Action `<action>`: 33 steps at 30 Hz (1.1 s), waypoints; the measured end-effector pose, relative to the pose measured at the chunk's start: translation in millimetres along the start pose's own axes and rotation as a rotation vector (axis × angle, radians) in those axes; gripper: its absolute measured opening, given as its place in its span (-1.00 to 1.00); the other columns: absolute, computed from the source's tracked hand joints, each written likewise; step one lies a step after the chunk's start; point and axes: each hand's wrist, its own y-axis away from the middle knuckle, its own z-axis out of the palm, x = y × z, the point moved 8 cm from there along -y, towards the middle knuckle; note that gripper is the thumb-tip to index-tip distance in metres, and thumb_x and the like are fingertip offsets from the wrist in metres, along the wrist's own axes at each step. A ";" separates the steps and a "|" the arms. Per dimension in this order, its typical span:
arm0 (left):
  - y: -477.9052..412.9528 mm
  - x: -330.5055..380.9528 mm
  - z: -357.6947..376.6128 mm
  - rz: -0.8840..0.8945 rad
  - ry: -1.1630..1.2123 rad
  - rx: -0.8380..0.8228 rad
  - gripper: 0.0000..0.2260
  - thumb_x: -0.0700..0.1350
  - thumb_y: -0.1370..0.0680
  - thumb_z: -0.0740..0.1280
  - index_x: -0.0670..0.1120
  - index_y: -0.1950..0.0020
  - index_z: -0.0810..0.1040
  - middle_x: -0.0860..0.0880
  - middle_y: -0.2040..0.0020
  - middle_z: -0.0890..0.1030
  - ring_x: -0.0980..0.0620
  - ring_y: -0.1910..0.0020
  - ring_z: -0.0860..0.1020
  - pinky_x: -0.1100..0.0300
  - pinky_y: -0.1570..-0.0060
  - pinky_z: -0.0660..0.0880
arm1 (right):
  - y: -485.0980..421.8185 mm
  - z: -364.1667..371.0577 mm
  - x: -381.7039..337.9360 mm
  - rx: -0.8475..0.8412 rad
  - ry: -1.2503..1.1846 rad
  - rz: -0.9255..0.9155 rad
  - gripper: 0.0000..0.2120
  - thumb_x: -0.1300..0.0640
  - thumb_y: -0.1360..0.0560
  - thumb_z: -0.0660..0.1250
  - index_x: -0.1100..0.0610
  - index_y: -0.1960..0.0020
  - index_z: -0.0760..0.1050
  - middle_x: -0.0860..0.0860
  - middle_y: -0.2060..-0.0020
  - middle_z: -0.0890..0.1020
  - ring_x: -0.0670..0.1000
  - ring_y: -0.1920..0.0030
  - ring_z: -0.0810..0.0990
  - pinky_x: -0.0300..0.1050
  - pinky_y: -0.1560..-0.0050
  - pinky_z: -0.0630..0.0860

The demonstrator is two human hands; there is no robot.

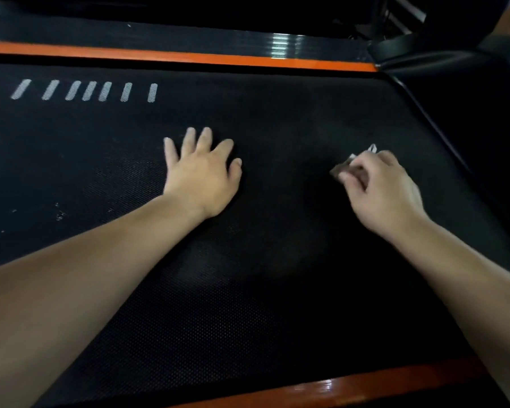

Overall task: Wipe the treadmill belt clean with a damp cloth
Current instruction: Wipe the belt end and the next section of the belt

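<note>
The black textured treadmill belt (pixel 262 290) fills most of the view. My left hand (pixel 202 172) lies flat on the belt near its middle, fingers spread and straight. To its right, my right hand (pixel 380 189) grips a small bunched cloth (pixel 343 167), dark with a pale edge, pressed against the belt. Most of the cloth is hidden under my fingers. Small pale specks (pixel 59 214) dot the belt at the left.
Orange side rails run along the far edge (pixel 189 57) and the near edge (pixel 380 384) of the belt. A row of white dashes (pixel 89 90) is printed on the belt at upper left. The black motor cover and frame (pixel 454 72) rise at upper right.
</note>
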 end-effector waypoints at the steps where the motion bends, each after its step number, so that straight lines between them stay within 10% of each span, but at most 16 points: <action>1: -0.5 10.3 -0.4 0.032 0.035 -0.006 -0.52 0.16 -0.71 0.04 0.05 -0.61 0.27 -0.16 -0.68 0.11 -0.22 -0.66 -0.04 -0.34 -0.57 -0.15 | 6.6 1.4 -10.7 -0.007 0.006 -0.034 -0.75 -0.10 -0.56 0.30 0.03 -0.12 0.52 0.03 -0.06 0.50 0.17 -0.04 0.57 -0.03 0.06 0.46; 6: -3.9 37.9 15.5 -0.020 0.079 -0.058 -0.48 0.22 -0.69 -0.02 0.14 -0.65 0.11 -0.11 -0.70 -0.05 -0.19 -0.66 -0.21 -0.36 -0.53 -0.29 | 44.0 7.6 -57.6 -0.199 -0.068 -0.388 -0.76 -0.11 -0.58 0.23 0.03 -0.09 0.51 -0.05 0.05 0.45 0.06 0.12 0.52 -0.03 0.11 0.47; 11: -5.5 38.3 21.0 -0.023 0.000 -0.042 -0.44 0.24 -0.68 -0.08 0.13 -0.68 0.01 -0.12 -0.70 -0.10 -0.21 -0.66 -0.23 -0.40 -0.52 -0.27 | -58.8 11.8 9.6 -0.019 0.041 0.061 -0.73 -0.08 -0.61 0.26 0.04 -0.22 0.49 0.11 -0.19 0.50 0.23 -0.16 0.54 0.09 -0.10 0.48; 17: -3.1 40.8 19.3 -0.021 -0.018 -0.033 -0.43 0.23 -0.67 -0.09 0.12 -0.68 0.00 -0.13 -0.70 -0.10 -0.22 -0.66 -0.23 -0.41 -0.52 -0.26 | -24.7 25.2 -48.7 -0.125 -0.048 -0.294 -0.75 -0.05 -0.58 0.33 0.06 -0.17 0.53 -0.05 -0.02 0.45 0.07 -0.06 0.55 -0.09 0.03 0.44; 22: -2.8 41.5 19.1 -0.019 -0.014 -0.032 -0.42 0.24 -0.67 -0.10 0.11 -0.68 0.01 -0.13 -0.70 -0.09 -0.22 -0.66 -0.21 -0.41 -0.52 -0.24 | -95.0 23.1 3.5 -0.005 0.023 0.077 -0.71 -0.11 -0.60 0.26 0.01 -0.23 0.49 0.08 -0.19 0.49 0.20 -0.17 0.54 0.09 -0.14 0.47; 29: -2.5 42.8 18.0 -0.013 -0.020 -0.028 -0.42 0.23 -0.67 -0.12 0.10 -0.68 0.00 -0.13 -0.70 -0.10 -0.22 -0.66 -0.23 -0.40 -0.52 -0.24 | -71.1 40.3 -55.4 -0.082 -0.092 -0.280 -0.75 -0.10 -0.57 0.33 0.01 -0.15 0.54 -0.02 -0.04 0.51 0.05 -0.05 0.57 -0.04 0.03 0.52; 33: -2.9 42.6 19.1 -0.008 -0.019 -0.025 -0.42 0.23 -0.67 -0.11 0.10 -0.68 0.00 -0.13 -0.70 -0.09 -0.22 -0.66 -0.22 -0.41 -0.52 -0.24 | -135.4 36.2 -14.3 -0.027 0.003 0.062 -0.72 -0.12 -0.59 0.28 0.01 -0.20 0.49 0.09 -0.18 0.50 0.22 -0.15 0.56 0.08 -0.12 0.51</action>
